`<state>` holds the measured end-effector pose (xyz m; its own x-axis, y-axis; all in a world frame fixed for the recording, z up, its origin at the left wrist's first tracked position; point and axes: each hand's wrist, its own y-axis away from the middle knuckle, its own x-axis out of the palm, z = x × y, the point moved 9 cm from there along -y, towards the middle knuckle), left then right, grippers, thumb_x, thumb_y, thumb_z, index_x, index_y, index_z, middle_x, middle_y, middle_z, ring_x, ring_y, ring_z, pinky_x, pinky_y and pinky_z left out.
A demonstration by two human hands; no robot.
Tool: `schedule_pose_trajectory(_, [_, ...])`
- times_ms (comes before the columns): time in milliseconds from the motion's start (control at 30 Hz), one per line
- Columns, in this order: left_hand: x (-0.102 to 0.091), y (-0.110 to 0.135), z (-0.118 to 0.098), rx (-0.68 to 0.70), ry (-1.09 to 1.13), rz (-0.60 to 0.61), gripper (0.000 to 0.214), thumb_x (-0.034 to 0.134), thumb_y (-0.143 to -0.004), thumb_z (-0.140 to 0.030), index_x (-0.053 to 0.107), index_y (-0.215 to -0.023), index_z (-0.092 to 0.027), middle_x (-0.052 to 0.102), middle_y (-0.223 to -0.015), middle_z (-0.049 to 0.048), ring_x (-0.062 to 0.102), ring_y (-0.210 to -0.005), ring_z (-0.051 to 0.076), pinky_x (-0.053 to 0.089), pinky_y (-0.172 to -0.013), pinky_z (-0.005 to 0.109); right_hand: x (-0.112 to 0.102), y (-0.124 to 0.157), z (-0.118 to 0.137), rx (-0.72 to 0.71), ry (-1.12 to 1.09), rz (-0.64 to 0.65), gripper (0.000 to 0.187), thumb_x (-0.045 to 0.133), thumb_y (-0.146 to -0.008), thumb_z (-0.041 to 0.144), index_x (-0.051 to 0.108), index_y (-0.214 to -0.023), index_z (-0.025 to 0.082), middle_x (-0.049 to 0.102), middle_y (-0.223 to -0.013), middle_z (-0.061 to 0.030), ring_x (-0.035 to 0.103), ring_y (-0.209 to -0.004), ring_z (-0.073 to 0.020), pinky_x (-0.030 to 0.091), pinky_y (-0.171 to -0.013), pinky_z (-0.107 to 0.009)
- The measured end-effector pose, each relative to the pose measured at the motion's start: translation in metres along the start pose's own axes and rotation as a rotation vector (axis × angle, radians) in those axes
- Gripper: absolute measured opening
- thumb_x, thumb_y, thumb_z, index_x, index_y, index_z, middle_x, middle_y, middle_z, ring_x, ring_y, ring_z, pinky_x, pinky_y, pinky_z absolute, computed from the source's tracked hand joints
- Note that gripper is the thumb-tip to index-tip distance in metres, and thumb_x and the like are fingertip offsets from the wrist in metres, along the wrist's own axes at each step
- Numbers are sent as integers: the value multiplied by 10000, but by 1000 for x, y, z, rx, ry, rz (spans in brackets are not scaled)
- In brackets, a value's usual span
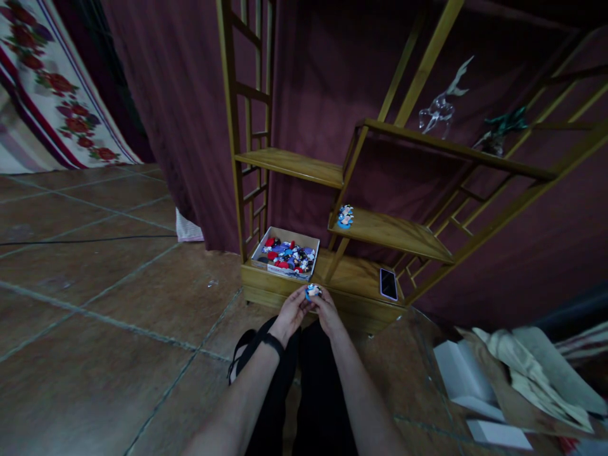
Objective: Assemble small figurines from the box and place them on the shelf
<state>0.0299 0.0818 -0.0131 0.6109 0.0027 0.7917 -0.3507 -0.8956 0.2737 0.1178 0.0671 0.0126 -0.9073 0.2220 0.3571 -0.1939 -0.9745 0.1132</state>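
Both hands meet in front of a low wooden shelf unit. My left hand and my right hand pinch a small blue and white figurine between their fingertips. A black band circles my left wrist. Just beyond the hands, a shallow white box full of small red, blue and black figurines rests on the bottom shelf. Another small blue figurine stands on the middle shelf.
A black phone lies on the bottom shelf at right. A glass deer and a dark ornament stand on the upper shelf. White boxes and crumpled paper lie on the tiled floor at right. Maroon curtain behind.
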Motion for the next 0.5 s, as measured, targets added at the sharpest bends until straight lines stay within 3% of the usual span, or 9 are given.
schedule_pose_trajectory(267, [-1,0,-4,24,31,18,314,572,-756,-70,571,-1060,-150,665,-954,90,630,-825,157,490,-788,324,-20,-4,-4,-111,94,-186,299,620,-615,311,640,-898,216,664,-917,-4,568,-874,-184,418,-744,-276])
schedule_pose_trajectory(500, [0,2,-5,-1,38,35,301,553,-763,-62,582,-1049,-150,666,-964,92,635,-810,151,485,-794,316,-22,-5,-6,-126,209,-201,294,620,-627,340,655,-881,197,671,-889,-24,582,-826,-184,430,-707,-272])
